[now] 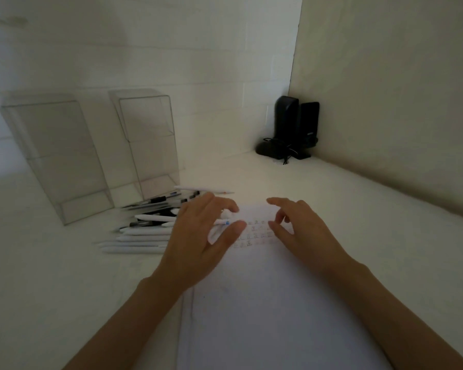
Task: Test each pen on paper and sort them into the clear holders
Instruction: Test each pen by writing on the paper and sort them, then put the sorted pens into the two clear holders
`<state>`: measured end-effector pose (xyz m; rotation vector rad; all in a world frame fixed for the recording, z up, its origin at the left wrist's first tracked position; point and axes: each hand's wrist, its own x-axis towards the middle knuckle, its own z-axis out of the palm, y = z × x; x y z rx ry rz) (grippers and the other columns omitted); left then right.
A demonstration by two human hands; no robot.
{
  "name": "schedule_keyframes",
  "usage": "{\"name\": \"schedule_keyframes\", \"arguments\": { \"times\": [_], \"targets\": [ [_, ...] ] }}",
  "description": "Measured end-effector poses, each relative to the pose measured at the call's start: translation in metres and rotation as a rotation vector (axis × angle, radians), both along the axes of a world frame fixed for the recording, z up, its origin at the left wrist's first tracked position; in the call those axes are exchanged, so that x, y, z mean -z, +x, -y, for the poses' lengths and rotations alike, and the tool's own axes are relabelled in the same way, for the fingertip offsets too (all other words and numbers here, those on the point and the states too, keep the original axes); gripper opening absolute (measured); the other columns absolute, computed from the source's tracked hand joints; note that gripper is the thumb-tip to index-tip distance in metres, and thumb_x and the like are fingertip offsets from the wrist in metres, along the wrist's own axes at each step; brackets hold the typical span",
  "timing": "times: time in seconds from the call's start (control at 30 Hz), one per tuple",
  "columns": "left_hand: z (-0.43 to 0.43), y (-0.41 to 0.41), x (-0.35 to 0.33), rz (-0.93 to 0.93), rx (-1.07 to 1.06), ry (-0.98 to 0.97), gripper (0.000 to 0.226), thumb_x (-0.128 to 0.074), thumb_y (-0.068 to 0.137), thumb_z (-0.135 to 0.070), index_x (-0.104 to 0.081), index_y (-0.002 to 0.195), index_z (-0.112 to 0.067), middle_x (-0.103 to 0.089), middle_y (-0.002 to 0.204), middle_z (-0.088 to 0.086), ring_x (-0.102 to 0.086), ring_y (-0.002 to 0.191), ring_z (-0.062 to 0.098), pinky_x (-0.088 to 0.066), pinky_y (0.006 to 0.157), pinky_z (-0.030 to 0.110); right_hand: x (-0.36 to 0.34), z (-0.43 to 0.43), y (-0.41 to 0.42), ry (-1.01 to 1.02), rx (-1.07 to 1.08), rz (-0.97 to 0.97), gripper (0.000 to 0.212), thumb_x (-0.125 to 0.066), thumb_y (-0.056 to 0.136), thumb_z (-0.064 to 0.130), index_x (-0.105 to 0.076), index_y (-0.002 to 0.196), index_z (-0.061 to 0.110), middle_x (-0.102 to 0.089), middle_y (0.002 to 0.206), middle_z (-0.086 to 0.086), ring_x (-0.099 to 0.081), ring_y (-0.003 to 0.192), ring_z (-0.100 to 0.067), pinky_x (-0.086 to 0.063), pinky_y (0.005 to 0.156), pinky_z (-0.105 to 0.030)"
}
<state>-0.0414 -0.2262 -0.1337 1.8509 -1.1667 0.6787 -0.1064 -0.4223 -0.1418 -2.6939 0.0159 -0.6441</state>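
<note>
- Holders come first: the left clear holder (56, 156) and the right clear holder (150, 140) stand upright on the counter (38, 276), beyond and to the left of all the fingers, and no pen shows inside either.
- The loose pens (145, 232) lie just left of the left hand (198, 236), their long axes running left to right.
- The left hand's fingers (219, 202) are spread and fairly straight, clamped on nothing that I can see.
- A white pen with a blue tip (223, 222) lies under them, between fingers and thumb, pointing right. I cannot tell whether they touch it.
- The paper (251, 303) lies under both hands, with test marks between the fingertips.
- The right hand (305, 231) hovers with its fingers (278, 202) loosely curled and holding nothing. I judge the left hand the nearer one for the pick-up.
</note>
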Motion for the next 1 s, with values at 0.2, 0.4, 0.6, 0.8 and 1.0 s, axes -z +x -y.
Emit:
{"name": "schedule_keyframes", "arguments": {
  "times": [0.2, 0.4, 0.6, 0.8, 1.0],
  "targets": [
    [-0.001, 0.014, 0.01, 0.014, -0.155, 0.165, 0.025, -0.026, 0.095, -0.035, -0.044, 0.079, -0.027, -0.041, 0.071, -0.012, -0.034, 0.068, 0.005, -0.021, 0.068, 0.024, 0.006, -0.002, 0.0, 0.063, -0.008, -0.089, 0.034, -0.048, 0.096, 0.031, -0.046, 0.13, 0.027, -0.052, 0.093, 0.012, -0.04, 0.091, -0.003, -0.029, 0.074, -0.015],
    [-0.006, 0.027, 0.026, -0.028, -0.376, 0.295, 0.065, -0.019, 0.085, -0.068, -0.06, 0.103, -0.022, -0.046, 0.089, -0.007, -0.045, 0.086, 0.013, -0.023, 0.079, 0.026, 0.008, 0.0, 0.002, 0.08, 0.001, -0.104, 0.029, -0.048, 0.096, 0.029, -0.051, 0.124, 0.025, -0.05, 0.086, 0.015, -0.045, 0.095, -0.007, -0.031, 0.075, -0.016],
    [-0.013, 0.039, 0.037, -0.171, -0.455, 0.49, 0.078, -0.019, 0.074, -0.067, -0.04, 0.134, -0.022, -0.043, 0.126, 0.002, -0.034, 0.122, 0.019, -0.018, 0.109, 0.044, 0.007, 0.0, 0.002, 0.102, 0.017, -0.11, 0.028, -0.05, 0.095, 0.026, -0.054, 0.122, 0.022, -0.056, 0.097, 0.008, -0.047, 0.1, -0.01, -0.032, 0.08, -0.017],
    [-0.032, 0.023, 0.027, -0.196, -0.402, 0.424, 0.069, -0.039, 0.078, -0.06, -0.044, 0.133, -0.02, -0.038, 0.138, 0.004, -0.032, 0.13, 0.023, -0.018, 0.111, 0.041, 0.0, -0.011, -0.007, 0.036, -0.066, -0.205, 0.051, -0.046, 0.09, 0.052, -0.043, 0.135, 0.027, -0.038, 0.138, 0.007, -0.036, 0.124, -0.012, -0.029, 0.103, -0.025],
    [-0.072, 0.016, 0.019, -0.301, -0.626, 0.613, 0.089, -0.046, 0.075, -0.071, -0.01, 0.146, -0.029, 0.005, 0.154, 0.004, 0.009, 0.141, 0.024, 0.003, 0.111, 0.048, 0.014, -0.014, -0.022, -0.176, -0.093, -0.477, 0.113, 0.008, 0.051, 0.094, -0.019, 0.145, 0.038, -0.013, 0.155, 0.01, -0.011, 0.142, -0.009, -0.01, 0.117, -0.039]
  ]
}}
